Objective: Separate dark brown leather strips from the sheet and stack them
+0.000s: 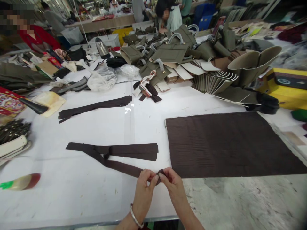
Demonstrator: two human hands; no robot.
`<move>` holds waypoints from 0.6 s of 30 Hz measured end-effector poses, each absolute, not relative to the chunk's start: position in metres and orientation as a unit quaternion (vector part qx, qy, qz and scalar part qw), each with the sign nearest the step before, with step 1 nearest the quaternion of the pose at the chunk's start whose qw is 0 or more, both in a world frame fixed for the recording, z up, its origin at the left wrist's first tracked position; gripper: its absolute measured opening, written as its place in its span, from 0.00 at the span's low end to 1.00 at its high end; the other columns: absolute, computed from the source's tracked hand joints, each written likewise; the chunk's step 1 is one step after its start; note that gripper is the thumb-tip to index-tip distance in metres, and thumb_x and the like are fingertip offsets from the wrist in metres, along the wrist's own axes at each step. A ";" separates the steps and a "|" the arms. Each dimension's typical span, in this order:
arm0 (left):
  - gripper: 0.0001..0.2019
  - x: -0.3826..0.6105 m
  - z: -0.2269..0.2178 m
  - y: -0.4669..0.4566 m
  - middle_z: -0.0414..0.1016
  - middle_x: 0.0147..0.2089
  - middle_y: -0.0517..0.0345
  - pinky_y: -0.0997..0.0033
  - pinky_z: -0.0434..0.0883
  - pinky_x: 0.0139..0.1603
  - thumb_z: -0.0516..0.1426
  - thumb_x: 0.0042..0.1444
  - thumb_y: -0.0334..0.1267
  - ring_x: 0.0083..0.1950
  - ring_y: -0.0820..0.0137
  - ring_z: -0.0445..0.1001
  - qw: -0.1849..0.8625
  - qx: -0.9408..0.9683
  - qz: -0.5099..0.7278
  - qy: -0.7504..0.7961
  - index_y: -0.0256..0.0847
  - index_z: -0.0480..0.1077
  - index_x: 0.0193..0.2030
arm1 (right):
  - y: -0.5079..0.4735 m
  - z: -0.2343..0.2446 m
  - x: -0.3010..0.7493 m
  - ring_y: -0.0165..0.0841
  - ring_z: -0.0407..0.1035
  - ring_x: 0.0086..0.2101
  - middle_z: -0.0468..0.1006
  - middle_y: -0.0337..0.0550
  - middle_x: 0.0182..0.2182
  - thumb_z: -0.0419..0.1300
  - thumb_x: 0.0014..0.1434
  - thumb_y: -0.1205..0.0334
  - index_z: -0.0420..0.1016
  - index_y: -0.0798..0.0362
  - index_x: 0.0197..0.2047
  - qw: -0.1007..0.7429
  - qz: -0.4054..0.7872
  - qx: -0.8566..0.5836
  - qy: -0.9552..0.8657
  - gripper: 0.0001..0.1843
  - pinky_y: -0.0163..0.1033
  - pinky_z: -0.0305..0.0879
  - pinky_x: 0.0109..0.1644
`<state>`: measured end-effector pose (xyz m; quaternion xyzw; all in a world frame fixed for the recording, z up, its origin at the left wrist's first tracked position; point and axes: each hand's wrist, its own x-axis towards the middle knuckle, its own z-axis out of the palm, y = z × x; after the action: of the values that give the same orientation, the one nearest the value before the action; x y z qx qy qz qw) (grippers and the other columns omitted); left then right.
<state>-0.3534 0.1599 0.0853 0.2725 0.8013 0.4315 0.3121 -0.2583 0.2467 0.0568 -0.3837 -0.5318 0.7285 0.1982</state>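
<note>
A dark brown fabric strip [124,167] runs from a pile of similar strips [134,151] down to my hands. Its near end is pinched between the fingertips of my left hand [146,180] and my right hand [173,182], thumbs close together, with a small folded bit showing between them. Both hands are closed on this end, just above the table's front part. To the right of my hands lies a large dark brown fabric sheet [230,145], flat, with a frayed right edge. Farther back on the left rests another bundle of dark strips [96,108].
Olive bag pieces [168,54] are heaped at the back, beside a fan of stacked panels [213,80]. A glue bottle with a green tip [22,182] lies at left, near a stapler-like white tool [13,148]. A yellow box [290,88] stands at right. People work behind.
</note>
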 end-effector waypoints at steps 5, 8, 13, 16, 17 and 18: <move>0.22 -0.354 0.092 0.170 0.68 0.56 0.50 0.53 0.58 0.62 0.59 0.52 0.42 0.60 0.61 0.63 0.336 0.336 0.462 0.749 0.45 0.64 0.54 | 0.251 0.067 -0.234 0.29 0.60 0.28 0.65 0.36 0.25 0.61 0.55 0.45 0.65 0.54 0.30 0.187 0.738 -0.383 -0.523 0.20 0.33 0.59 0.32; 0.26 -0.359 0.100 0.189 0.74 0.44 0.54 0.61 0.66 0.51 0.63 0.48 0.42 0.47 0.64 0.71 0.549 0.354 0.447 0.611 0.43 0.65 0.55 | 0.261 0.076 -0.209 0.28 0.59 0.28 0.64 0.36 0.26 0.59 0.58 0.47 0.66 0.54 0.32 0.169 0.723 -0.377 -0.554 0.17 0.33 0.58 0.32; 0.13 -0.353 0.097 0.198 0.63 0.23 0.65 0.76 0.52 0.24 0.63 0.44 0.44 0.24 0.78 0.57 0.736 0.294 0.321 0.518 0.36 0.68 0.28 | 0.301 0.091 -0.135 0.31 0.63 0.30 0.68 0.39 0.27 0.57 0.59 0.47 0.69 0.54 0.34 0.183 0.647 -0.435 -0.599 0.17 0.35 0.63 0.34; 0.11 -0.348 0.088 0.189 0.59 0.21 0.67 0.76 0.49 0.23 0.61 0.42 0.40 0.23 0.78 0.55 0.767 0.297 0.245 0.514 0.38 0.64 0.25 | 0.339 0.093 -0.071 0.33 0.65 0.31 0.70 0.40 0.28 0.57 0.59 0.46 0.69 0.53 0.33 0.202 0.580 -0.503 -0.608 0.17 0.37 0.65 0.36; 0.09 -0.348 0.085 0.186 0.57 0.21 0.68 0.76 0.49 0.23 0.60 0.42 0.38 0.24 0.78 0.54 0.772 0.300 0.220 0.516 0.38 0.63 0.25 | 0.352 0.092 -0.048 0.34 0.66 0.32 0.71 0.41 0.28 0.57 0.59 0.45 0.69 0.54 0.34 0.208 0.559 -0.525 -0.607 0.18 0.38 0.66 0.36; 0.08 -0.347 0.081 0.185 0.56 0.21 0.68 0.76 0.49 0.23 0.59 0.42 0.37 0.25 0.77 0.54 0.771 0.302 0.198 0.525 0.39 0.63 0.25 | 0.366 0.091 -0.025 0.34 0.67 0.32 0.72 0.42 0.29 0.57 0.58 0.44 0.70 0.54 0.34 0.215 0.538 -0.545 -0.605 0.19 0.39 0.66 0.36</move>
<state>-0.3473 0.1853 0.0814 0.3025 0.5246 0.1981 0.7708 -0.0251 0.3657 0.0907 -0.5455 -0.6052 0.5383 0.2153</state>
